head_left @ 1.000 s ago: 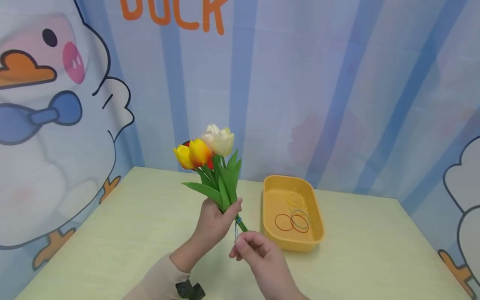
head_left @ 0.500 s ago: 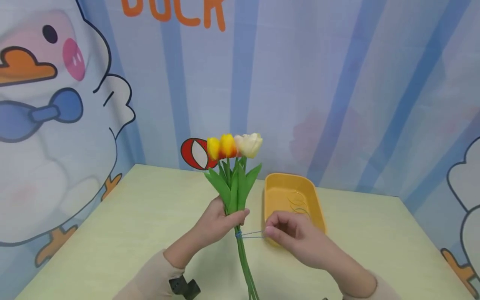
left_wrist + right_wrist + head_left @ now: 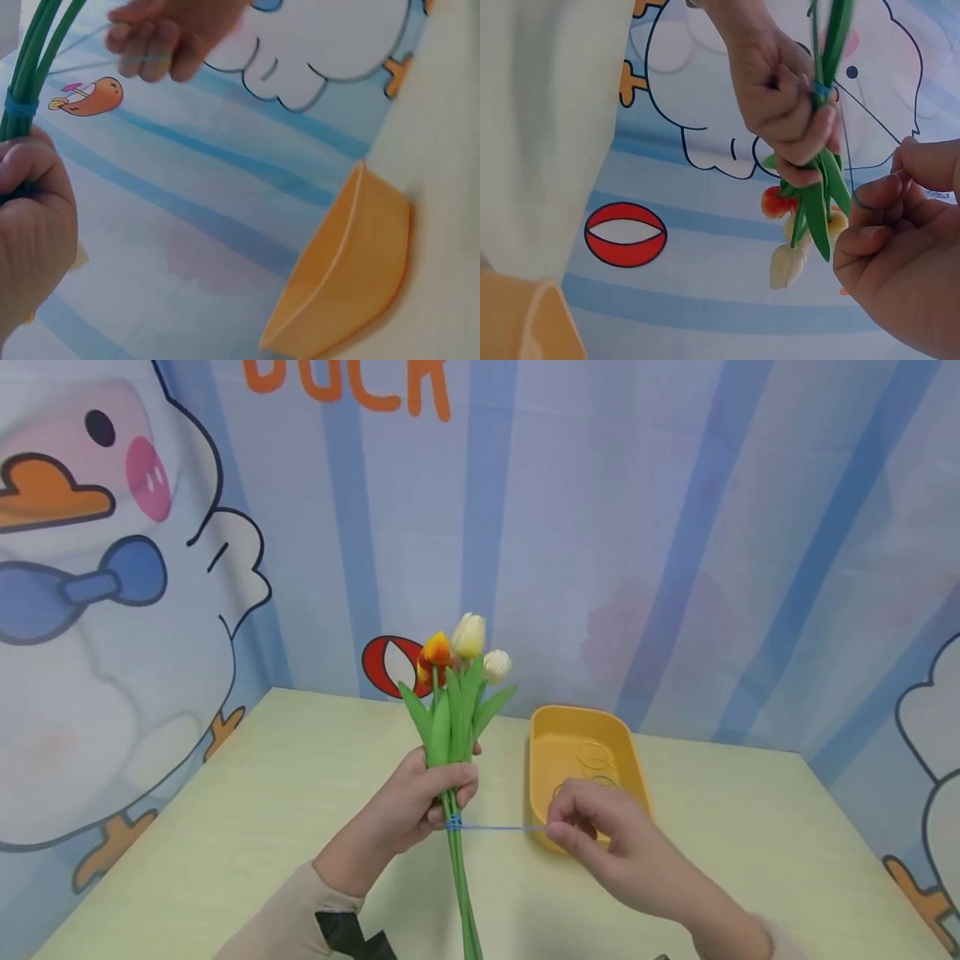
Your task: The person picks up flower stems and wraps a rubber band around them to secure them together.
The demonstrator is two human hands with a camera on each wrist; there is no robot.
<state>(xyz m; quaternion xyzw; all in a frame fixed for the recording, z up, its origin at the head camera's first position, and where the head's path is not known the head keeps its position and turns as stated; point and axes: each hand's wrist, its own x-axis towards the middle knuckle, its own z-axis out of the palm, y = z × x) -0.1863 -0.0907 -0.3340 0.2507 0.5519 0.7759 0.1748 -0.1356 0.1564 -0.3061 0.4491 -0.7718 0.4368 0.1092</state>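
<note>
My left hand point(image 3: 408, 802) grips a bunch of artificial tulips point(image 3: 453, 710) around the stems, just under the leaves. The blooms are white, cream and orange-red, and the stems hang down past the fist. A blue rubber band point(image 3: 453, 822) is wound round the stems right below my left hand. Its free loop is stretched taut to the right, where my right hand point(image 3: 618, 847) pinches the end between thumb and fingers. In the right wrist view the stretched loop shows as two strands running from the wound band point(image 3: 823, 88) to the right fingers point(image 3: 877, 193).
A yellow tray point(image 3: 546, 752) stands on the pale table point(image 3: 330, 752) behind my right hand, with several loose rubber bands point(image 3: 592, 755) in it. A cloth backdrop point(image 3: 585, 527) with blue stripes and duck drawings rises behind the table.
The bunch was tilted left, then came upright and turned in my left hand, bringing other blooms forward. My right hand moved from below the stems out to the right, stretching the blue rubber band.
</note>
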